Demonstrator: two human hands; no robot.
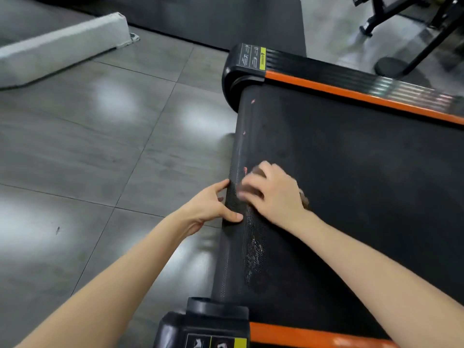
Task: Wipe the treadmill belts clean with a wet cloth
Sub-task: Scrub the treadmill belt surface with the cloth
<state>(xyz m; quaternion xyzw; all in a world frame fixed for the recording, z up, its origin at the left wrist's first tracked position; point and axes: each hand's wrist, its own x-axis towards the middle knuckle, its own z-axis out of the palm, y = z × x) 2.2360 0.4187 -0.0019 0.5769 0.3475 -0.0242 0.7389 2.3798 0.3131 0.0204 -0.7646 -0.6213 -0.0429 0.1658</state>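
Hands meet at the round end of the black treadmill belt (351, 172). The left hand (211, 204) grabs the belt's end, with the thumb on top and the fingers curled round the edge. The right hand (276, 192) lies on top of the belt, just beside the left one. Its bent fingers hold a brown cloth (304, 200) down on the belt. The cloth is mostly hidden under the hand, and only small bits peek out. The fingers look blurry. An orange side rail (351, 92) runs along the far side of the belt. A black end cap (241, 64) with a yellow sticker (262, 59) sits at the far corner. Grey floor tiles (100, 146) shine on the left.
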